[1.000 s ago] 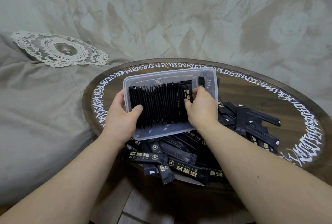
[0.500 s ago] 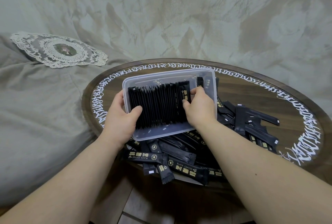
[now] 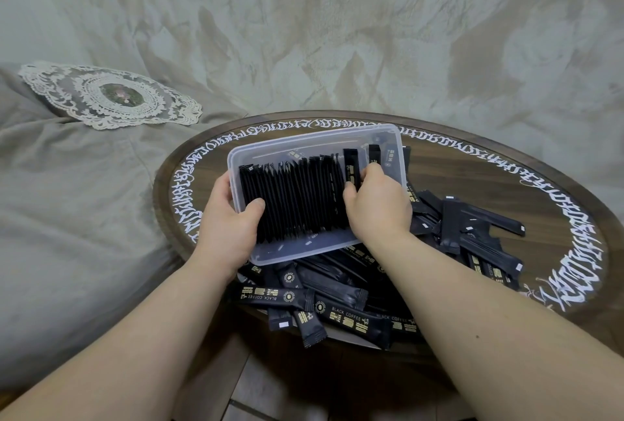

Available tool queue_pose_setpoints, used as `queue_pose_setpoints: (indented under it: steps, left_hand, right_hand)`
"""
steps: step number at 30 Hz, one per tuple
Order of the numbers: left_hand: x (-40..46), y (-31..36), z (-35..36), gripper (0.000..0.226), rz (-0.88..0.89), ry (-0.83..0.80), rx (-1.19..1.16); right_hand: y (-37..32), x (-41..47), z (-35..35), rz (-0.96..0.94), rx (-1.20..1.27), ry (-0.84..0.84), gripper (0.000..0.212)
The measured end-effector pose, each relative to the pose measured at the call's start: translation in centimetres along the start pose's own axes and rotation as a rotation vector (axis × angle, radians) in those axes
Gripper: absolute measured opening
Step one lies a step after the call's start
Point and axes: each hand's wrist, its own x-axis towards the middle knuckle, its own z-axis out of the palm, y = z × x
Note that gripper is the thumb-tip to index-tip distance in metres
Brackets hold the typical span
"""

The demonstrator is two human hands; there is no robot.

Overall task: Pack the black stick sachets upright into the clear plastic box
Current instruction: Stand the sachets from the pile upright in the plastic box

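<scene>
A clear plastic box [image 3: 314,140] is tilted toward me over the round table. A dense row of black stick sachets [image 3: 293,197] stands on edge inside it, filling most of its width. My left hand [image 3: 229,221] grips the box's left wall, thumb inside against the row's left end. My right hand [image 3: 378,204] is at the row's right end and pinches one sachet [image 3: 351,167] standing there. Two more sachets [image 3: 380,157] lean against the box's right wall. A loose pile of sachets [image 3: 341,299] lies under and in front of the box.
The dark wooden round table [image 3: 506,177] has a white script border. More loose sachets [image 3: 472,228] spread to the right of the box. A grey bedspread with a lace doily [image 3: 111,96] lies to the left. Floor tiles show below the table's near edge.
My right hand has shifted slightly left and pressed the end sachet against the row. The box and my left hand have hardly moved.
</scene>
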Motion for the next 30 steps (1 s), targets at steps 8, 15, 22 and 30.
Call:
queue_pose_setpoints:
  steps: [8, 15, 22, 30]
  left_hand:
    - [0.4, -0.5, -0.3, 0.049, -0.027, -0.01, -0.004]
    - [0.5, -0.9, -0.7, 0.045, -0.017, -0.023, -0.017]
    - [0.6, -0.8, -0.7, 0.046, -0.012, -0.033, -0.033]
    - [0.5, -0.6, -0.6, 0.045, -0.016, -0.028, -0.084]
  right_hand:
    - [0.6, -0.5, -0.1, -0.139, -0.117, -0.039, 0.027]
    - [0.2, -0.9, -0.2, -0.107, 0.031, -0.028, 0.04]
    - [1.0, -0.7, 0.2, -0.121, 0.062, -0.015, 0.022]
    - [0.9, -0.3, 0.6, -0.192, -0.086, -0.013, 0.027]
